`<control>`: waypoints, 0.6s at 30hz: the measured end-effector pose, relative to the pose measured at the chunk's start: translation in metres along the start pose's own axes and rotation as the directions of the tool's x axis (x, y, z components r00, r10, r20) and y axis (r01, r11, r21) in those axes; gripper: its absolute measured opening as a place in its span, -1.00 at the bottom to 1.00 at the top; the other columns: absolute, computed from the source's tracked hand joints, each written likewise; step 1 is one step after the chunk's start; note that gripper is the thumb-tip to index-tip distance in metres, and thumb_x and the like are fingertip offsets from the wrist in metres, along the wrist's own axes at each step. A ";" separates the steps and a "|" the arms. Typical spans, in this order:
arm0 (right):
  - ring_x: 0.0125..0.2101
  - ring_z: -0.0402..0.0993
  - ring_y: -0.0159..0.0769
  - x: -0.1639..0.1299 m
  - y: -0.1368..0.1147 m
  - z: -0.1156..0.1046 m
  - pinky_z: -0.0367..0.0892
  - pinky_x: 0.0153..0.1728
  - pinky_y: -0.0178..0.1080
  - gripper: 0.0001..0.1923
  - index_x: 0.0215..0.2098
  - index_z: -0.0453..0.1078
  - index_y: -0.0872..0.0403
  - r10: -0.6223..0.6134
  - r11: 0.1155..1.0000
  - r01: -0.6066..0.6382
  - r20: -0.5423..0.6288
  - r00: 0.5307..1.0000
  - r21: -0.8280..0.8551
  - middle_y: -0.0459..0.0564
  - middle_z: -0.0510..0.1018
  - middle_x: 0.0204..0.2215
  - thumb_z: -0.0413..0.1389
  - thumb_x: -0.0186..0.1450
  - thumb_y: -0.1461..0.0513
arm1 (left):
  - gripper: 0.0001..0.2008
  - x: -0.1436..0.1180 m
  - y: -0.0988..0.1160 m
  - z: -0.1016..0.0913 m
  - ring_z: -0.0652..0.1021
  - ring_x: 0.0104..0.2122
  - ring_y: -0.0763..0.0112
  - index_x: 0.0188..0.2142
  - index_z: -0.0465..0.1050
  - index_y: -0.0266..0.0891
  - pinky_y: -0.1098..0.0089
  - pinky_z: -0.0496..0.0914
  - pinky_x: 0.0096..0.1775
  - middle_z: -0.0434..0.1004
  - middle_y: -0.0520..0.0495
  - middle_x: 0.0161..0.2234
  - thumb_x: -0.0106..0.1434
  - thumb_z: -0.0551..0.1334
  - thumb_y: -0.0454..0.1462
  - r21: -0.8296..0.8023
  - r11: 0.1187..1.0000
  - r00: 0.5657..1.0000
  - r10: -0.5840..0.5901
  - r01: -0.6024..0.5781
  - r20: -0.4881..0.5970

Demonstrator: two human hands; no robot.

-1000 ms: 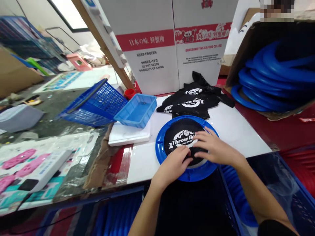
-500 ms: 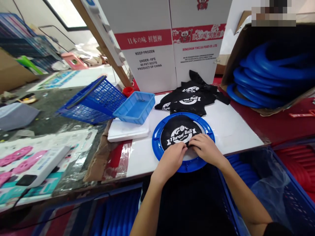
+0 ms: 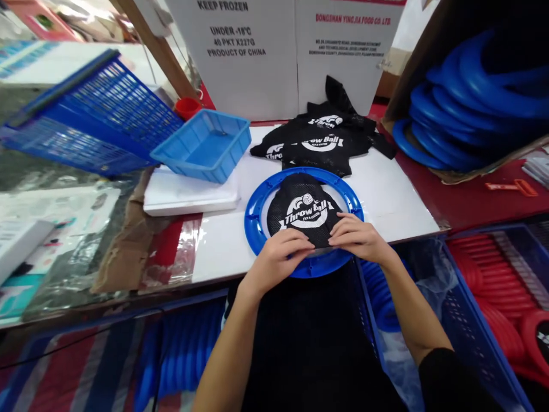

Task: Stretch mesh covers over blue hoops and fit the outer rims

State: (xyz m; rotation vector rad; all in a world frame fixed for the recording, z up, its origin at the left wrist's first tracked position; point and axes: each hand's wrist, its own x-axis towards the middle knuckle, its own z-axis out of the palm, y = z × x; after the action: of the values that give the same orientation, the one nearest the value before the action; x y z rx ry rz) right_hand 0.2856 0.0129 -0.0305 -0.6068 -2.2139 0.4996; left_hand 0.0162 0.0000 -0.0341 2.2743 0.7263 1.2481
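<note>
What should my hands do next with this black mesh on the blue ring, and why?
Probably pull the near edge of the black mesh toward the ring's rim. Both the left hand and the right hand pinch that edge, yet the mesh is bunched in the middle, and white table shows inside the blue ring on both sides.

Near edge of black mesh (image 3: 305,213) hidden under left hand (image 3: 274,260) and right hand (image 3: 358,237); fingertip grip can't be told. Blue ring (image 3: 257,220) near rim partly covered by both hands. White cartons (image 3: 240,57) cut off at top edge, small print on the right one unreadable. Blue hoops (image 3: 472,97) cropped at right edge. Red rings (image 3: 484,274) run off frame lower right.
</note>
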 end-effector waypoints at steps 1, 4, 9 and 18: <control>-0.13 0.64 -0.30 0.000 -0.001 -0.002 0.34 0.27 0.14 -0.90 -0.13 0.61 -0.03 -0.009 1.000 0.009 0.035 0.999 0.012 -0.09 0.70 -0.27 0.25 0.45 0.28 | -0.93 -0.001 0.000 -0.002 0.65 -0.22 0.31 -0.17 0.61 -0.22 0.31 0.55 -0.16 0.65 -0.09 -0.26 0.41 0.34 -0.38 -0.019 0.999 0.999 0.033 -0.033 0.010; -0.08 0.60 -0.28 0.001 -0.002 -0.007 0.26 0.31 0.19 -0.93 -0.15 0.62 -0.06 -0.027 1.000 0.027 0.133 0.991 -0.003 -0.08 0.68 -0.20 0.26 0.45 0.23 | -0.90 -0.006 0.004 -0.009 0.61 -0.24 0.34 -0.15 0.61 -0.21 0.29 0.53 -0.18 0.63 -0.09 -0.26 0.41 0.33 -0.41 0.010 0.994 0.992 0.107 -0.108 0.070; -0.13 0.59 -0.30 0.003 -0.001 -0.010 0.26 0.30 0.17 -0.90 -0.20 0.60 -0.04 -0.047 0.999 0.043 0.156 0.987 0.028 -0.10 0.66 -0.28 0.23 0.46 0.26 | -0.84 -0.018 0.007 -0.014 0.58 -0.23 0.33 -0.09 0.56 -0.21 0.27 0.50 -0.19 0.63 -0.10 -0.23 0.41 0.31 -0.45 0.082 0.986 0.983 0.135 -0.145 0.122; -0.06 0.55 -0.27 0.005 0.000 -0.015 0.22 0.33 0.19 -0.87 -0.23 0.59 -0.03 -0.070 0.998 0.069 0.242 0.968 0.013 -0.10 0.62 -0.25 0.21 0.45 0.29 | -0.75 -0.019 0.015 -0.011 0.56 -0.22 0.28 -0.05 0.54 -0.22 0.27 0.45 -0.24 0.63 -0.10 -0.24 0.43 0.17 -0.51 0.255 0.939 0.966 0.186 -0.229 0.182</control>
State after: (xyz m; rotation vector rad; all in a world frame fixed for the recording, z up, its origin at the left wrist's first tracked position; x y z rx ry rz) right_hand 0.2943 0.0183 -0.0179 -0.4842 -2.4548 0.5673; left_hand 0.0012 -0.0224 -0.0314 2.7020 0.6489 1.0986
